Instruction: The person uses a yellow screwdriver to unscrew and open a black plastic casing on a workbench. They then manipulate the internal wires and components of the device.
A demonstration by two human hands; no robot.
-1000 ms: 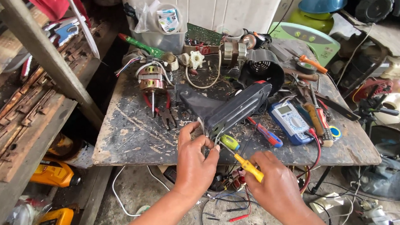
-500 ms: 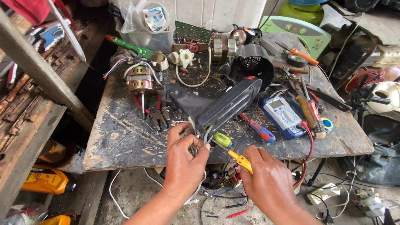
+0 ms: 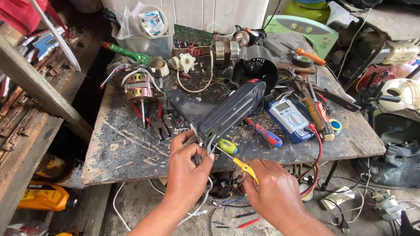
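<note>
The left hand [image 3: 186,172] pinches white wires [image 3: 206,148] at the black housing [image 3: 230,111], keeping them steady. At its 4 o'clock, the right hand [image 3: 275,195] closes on a yellow tool [image 3: 246,169], tip toward the wires.

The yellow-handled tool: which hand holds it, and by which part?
The right hand grips the yellow-handled tool by its handle's lower end; the metal tip points toward the left hand.

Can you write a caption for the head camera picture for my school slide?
Left hand pinches white wires by a dark casing; right hand holds a yellow tool.
</note>
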